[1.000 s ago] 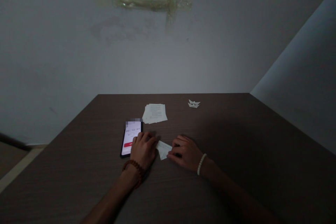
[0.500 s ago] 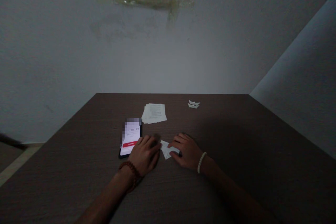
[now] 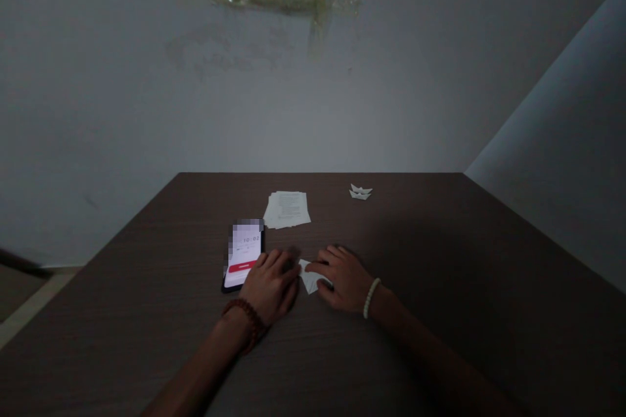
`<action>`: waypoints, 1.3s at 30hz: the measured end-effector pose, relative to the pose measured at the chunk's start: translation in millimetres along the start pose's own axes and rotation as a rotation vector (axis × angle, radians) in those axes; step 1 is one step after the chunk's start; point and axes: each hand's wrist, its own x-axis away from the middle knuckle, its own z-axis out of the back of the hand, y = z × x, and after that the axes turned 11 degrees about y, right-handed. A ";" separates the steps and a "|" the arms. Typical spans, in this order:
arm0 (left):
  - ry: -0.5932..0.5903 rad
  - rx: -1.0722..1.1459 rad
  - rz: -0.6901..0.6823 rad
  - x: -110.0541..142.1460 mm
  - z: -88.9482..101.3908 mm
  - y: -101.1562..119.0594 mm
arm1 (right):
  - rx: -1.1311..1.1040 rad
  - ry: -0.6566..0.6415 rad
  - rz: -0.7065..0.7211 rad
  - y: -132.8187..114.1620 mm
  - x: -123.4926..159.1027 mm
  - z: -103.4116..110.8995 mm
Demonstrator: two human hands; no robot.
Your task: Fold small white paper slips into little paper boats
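A small folded piece of white paper lies on the brown table between my hands. At its left corner, my left hand holds it down with bent fingers; its grip there is partly hidden. My right hand covers the paper's right side, index finger stretched over the top and thumb on the near part, closed on it. Just beyond my left hand lies a lit phone, its lower right corner covered by the fingers.
A stack of printed paper sheets lies behind the phone. Small folded paper boats sit at the back right of the table. A grey wall rises directly behind the table's far edge.
My right index finger has slid left over the folded paper, and the right hand has shifted slightly left. My left hand stays at the paper's left corner. The phone's timer has advanced.
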 end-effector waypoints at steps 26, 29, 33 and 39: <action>-0.007 -0.043 -0.014 -0.6 -0.3 3.2 | -0.088 0.172 0.036 24.8 17.2 16.9; -0.003 -0.041 -0.013 0.3 -2.5 3.2 | -0.076 0.239 -0.040 23.0 15.1 10.6; 0.023 -0.066 0.007 1.3 -6.1 2.8 | -0.059 0.219 -0.102 18.1 12.2 0.4; 0.049 0.009 0.107 1.9 -9.5 3.0 | -0.056 0.196 -0.154 17.1 11.3 -5.4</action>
